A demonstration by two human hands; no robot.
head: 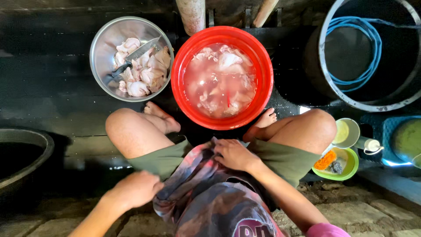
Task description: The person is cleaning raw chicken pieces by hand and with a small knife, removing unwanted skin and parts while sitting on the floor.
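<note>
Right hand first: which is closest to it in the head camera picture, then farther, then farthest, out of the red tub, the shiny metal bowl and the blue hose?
From the right hand, on the shirt hem:
1. Red tub of pinkish water and meat, straight ahead between the feet.
2. Metal bowl with meat pieces and a knife, ahead to the left.
3. Blue hose, coiled in the big dark drum, far ahead right.
</note>
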